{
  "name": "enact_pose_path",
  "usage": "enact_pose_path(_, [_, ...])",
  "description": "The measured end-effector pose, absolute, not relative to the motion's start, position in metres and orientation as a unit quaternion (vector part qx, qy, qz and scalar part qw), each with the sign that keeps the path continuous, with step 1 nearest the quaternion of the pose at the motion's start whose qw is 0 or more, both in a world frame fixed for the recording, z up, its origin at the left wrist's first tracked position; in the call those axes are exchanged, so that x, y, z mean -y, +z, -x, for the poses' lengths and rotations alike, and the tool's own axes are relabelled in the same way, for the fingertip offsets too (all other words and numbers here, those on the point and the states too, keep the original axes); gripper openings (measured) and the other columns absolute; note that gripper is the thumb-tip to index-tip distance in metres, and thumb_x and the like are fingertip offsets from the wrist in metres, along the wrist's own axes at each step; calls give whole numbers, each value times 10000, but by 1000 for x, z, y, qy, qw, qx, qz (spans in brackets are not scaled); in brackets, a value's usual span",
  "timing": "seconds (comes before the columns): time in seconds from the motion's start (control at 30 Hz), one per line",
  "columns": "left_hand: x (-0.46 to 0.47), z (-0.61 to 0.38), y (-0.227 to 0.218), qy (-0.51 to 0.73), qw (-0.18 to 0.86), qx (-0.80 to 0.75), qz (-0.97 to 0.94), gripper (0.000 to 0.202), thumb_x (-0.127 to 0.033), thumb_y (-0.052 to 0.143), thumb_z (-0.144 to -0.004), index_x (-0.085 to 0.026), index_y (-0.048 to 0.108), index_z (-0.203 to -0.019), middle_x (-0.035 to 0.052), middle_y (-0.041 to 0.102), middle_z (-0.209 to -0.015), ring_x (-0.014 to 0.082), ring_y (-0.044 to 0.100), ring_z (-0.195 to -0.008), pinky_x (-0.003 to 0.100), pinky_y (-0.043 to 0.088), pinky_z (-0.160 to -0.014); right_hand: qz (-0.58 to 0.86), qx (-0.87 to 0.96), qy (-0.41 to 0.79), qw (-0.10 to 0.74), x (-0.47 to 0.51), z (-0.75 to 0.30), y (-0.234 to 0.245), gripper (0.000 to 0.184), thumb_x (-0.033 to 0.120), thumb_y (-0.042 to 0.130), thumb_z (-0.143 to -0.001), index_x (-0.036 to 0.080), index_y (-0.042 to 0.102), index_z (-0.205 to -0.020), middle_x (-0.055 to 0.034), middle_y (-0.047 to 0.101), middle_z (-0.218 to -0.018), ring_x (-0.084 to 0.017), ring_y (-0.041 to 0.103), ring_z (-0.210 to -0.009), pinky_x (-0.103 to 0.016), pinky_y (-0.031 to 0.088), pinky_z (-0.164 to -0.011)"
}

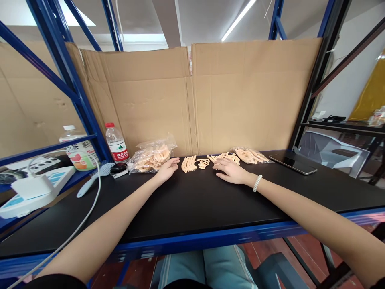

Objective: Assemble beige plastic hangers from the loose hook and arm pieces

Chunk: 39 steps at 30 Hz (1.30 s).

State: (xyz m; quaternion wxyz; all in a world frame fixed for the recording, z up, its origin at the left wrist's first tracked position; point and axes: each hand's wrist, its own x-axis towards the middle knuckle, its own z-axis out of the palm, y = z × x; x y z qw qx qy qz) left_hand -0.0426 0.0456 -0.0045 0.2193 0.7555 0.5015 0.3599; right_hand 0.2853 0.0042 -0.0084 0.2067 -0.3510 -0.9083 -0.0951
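Note:
Both my arms reach across a black table top (192,200). My left hand (167,169) lies flat with fingers stretched out, fingertips beside a clear bag of peach-coloured plastic parts (152,156). My right hand (230,170), a white bead bracelet on its wrist, rests with fingers spread over loose peach-coloured parts (224,158). Between the hands lies a row of curved peach pieces (189,163). A second clear bag of the same parts (251,155) sits right of my right hand.
A cardboard wall (192,96) closes the back. At the left stand a water bottle (117,143), a larger bottle (78,150), a hairbrush (94,178), a white cable and white boxes (33,188). A phone (293,162) lies at right. Blue rack posts flank the table.

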Motion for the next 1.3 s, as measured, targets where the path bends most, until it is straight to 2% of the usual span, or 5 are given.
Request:
enact_pose_path(0.13, [-37, 37, -4, 340, 196, -481, -784, 471, -212, 505, -768, -168, 568, -1232, 82, 589, -1324, 234, 525, -1246, 399, 371, -1098, 316, 914, -132, 220, 5, -277, -3, 226, 222, 503, -895, 164, 683, -1018, -127, 637, -1113, -276, 527, -1126, -464, 406, -995])
enact_pose_path(0.3, [-27, 31, -3, 274, 81, -459, -841, 491, -207, 500, -775, -157, 559, -1260, 96, 573, -1336, 258, 522, -1246, 408, 359, -1106, 302, 926, -122, 192, 13, -270, -1, 231, 191, 471, -911, 141, 682, -989, -112, 658, -970, -240, 583, -957, -409, 460, -904])
enact_pose_path(0.7, [-31, 32, -5, 282, 105, -475, -827, 459, -206, 487, -779, -158, 552, -1231, 91, 600, -1295, 232, 556, -1208, 392, 389, -1086, 273, 940, -57, 194, 45, -241, -3, 297, 157, 418, -913, 156, 626, -1125, -85, 618, -1009, -182, 614, -868, -310, 505, -788])
enact_pose_path(1.13, [-30, 29, -7, 267, 45, -469, -841, 448, -178, 453, -788, -141, 562, -1222, 109, 611, -1253, 230, 581, -1158, 384, 422, -1050, 271, 946, -45, 174, 43, -243, 1, 293, 218, 431, -932, 166, 621, -1148, -84, 608, -1022, -193, 613, -872, -329, 506, -784])
enact_pose_path(1.3, [-29, 28, -8, 263, 35, -469, -843, 456, -188, 457, -786, -129, 558, -1226, 120, 588, -1286, 240, 545, -1208, 386, 389, -1078, 273, 945, -42, 178, 41, -243, 0, 294, 223, 429, -930, 173, 622, -1146, -84, 608, -1016, -190, 609, -862, -321, 504, -774])
